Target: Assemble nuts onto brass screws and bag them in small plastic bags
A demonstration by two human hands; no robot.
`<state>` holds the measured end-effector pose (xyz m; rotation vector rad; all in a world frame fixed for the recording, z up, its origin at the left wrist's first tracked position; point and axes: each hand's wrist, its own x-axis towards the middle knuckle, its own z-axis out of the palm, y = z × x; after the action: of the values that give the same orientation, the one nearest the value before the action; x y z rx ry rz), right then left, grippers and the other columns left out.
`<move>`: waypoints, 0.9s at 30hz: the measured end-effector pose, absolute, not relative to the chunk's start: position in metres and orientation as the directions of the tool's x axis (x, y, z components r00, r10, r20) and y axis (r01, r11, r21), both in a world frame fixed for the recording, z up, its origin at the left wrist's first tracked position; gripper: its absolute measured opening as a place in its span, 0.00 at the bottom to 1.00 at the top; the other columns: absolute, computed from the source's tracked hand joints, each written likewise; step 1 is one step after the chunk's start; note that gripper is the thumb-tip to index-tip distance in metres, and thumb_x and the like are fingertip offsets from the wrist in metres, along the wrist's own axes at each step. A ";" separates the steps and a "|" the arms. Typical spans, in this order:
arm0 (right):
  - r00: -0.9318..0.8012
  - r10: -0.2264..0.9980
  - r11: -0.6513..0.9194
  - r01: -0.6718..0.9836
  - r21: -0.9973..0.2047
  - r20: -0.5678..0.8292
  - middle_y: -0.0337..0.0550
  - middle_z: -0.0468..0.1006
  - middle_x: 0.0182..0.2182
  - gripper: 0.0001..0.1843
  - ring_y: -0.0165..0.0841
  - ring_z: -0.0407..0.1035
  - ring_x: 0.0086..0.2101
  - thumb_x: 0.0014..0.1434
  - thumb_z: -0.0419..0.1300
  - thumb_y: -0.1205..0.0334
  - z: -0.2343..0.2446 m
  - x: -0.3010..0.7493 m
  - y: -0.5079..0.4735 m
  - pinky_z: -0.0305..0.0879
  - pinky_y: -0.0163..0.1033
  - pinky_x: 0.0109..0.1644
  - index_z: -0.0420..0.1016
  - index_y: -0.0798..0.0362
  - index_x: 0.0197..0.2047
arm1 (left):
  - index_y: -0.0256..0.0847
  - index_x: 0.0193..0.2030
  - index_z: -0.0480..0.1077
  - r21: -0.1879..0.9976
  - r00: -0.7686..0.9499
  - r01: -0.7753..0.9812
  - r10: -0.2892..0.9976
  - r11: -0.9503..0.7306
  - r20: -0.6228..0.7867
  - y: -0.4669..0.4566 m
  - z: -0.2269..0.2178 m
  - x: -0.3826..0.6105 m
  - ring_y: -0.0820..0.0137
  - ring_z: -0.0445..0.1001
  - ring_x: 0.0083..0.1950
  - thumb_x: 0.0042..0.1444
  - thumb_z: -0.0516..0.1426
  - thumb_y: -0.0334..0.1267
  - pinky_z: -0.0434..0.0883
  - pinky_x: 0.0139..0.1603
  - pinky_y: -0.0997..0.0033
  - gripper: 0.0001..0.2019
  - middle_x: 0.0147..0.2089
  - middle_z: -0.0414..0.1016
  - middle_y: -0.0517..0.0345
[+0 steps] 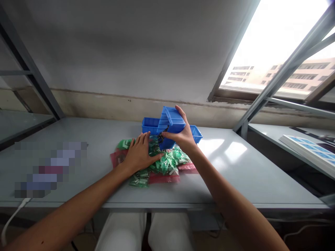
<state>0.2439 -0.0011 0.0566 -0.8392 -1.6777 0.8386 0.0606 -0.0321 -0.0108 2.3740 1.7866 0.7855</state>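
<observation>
My right hand (183,134) grips a blue plastic bin (170,122) and holds it tilted toward me above the table. Small dark pieces (161,135) spill from its low front edge. My left hand (139,153) lies flat, fingers spread, on a heap of small green packets (167,162). Red packets (164,178) lie under and around the green ones. Two more blue bins stand behind the heap: one at the left (149,125), one at the right (196,134).
The grey table (230,174) runs along a grey wall. A blurred-out patch (49,167) and a white cable (13,216) sit at its left. A metal shelf frame (31,69) rises at left, a window (282,45) at right, a second table with a printed sheet (306,146) beyond.
</observation>
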 end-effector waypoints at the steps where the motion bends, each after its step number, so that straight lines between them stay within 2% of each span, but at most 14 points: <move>1: -0.216 0.845 0.520 0.118 -0.846 0.489 0.44 0.59 0.63 0.62 0.47 0.64 0.55 0.44 0.71 0.60 0.057 0.243 -0.002 0.69 0.53 0.56 0.37 0.33 0.72 | 0.34 0.71 0.46 0.346 0.196 0.881 0.915 -0.322 0.353 -0.032 -0.011 0.061 0.46 0.51 0.72 0.51 0.53 0.68 0.51 0.68 0.41 0.50 0.70 0.54 0.33; 6: -0.238 0.822 0.555 0.132 -0.821 0.517 0.43 0.59 0.63 0.60 0.49 0.63 0.55 0.44 0.71 0.59 0.058 0.239 -0.003 0.71 0.53 0.54 0.39 0.34 0.72 | 0.35 0.69 0.50 0.322 0.212 0.883 0.903 -0.340 0.374 -0.033 -0.012 0.061 0.47 0.54 0.71 0.52 0.54 0.65 0.52 0.68 0.42 0.46 0.69 0.58 0.35; 14: -0.309 0.789 0.595 0.172 -0.785 0.530 0.42 0.58 0.63 0.57 0.50 0.63 0.55 0.44 0.70 0.60 0.062 0.235 -0.002 0.72 0.53 0.53 0.44 0.35 0.71 | 0.35 0.67 0.54 0.316 0.207 0.885 0.898 -0.340 0.387 -0.032 -0.015 0.061 0.45 0.55 0.70 0.52 0.55 0.65 0.53 0.67 0.44 0.45 0.68 0.58 0.34; 20: -0.322 0.786 0.599 0.189 -0.778 0.528 0.42 0.59 0.64 0.57 0.51 0.63 0.56 0.43 0.70 0.61 0.068 0.237 -0.001 0.72 0.52 0.53 0.46 0.37 0.71 | 0.36 0.66 0.56 0.317 0.213 0.882 0.895 -0.349 0.392 -0.031 -0.017 0.061 0.43 0.53 0.71 0.51 0.55 0.64 0.52 0.67 0.43 0.43 0.67 0.62 0.35; 27: -0.351 0.786 0.596 0.216 -0.773 0.508 0.43 0.62 0.62 0.59 0.53 0.62 0.56 0.42 0.72 0.62 0.081 0.241 0.000 0.73 0.54 0.49 0.46 0.36 0.71 | 0.36 0.64 0.58 0.299 0.210 0.895 0.903 -0.332 0.374 -0.031 -0.017 0.062 0.41 0.52 0.71 0.52 0.54 0.64 0.52 0.66 0.40 0.41 0.67 0.61 0.35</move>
<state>0.2413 -0.0003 0.0808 -0.8069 -1.8727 0.7524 0.0616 -0.0315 -0.0171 2.4305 1.8053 0.7708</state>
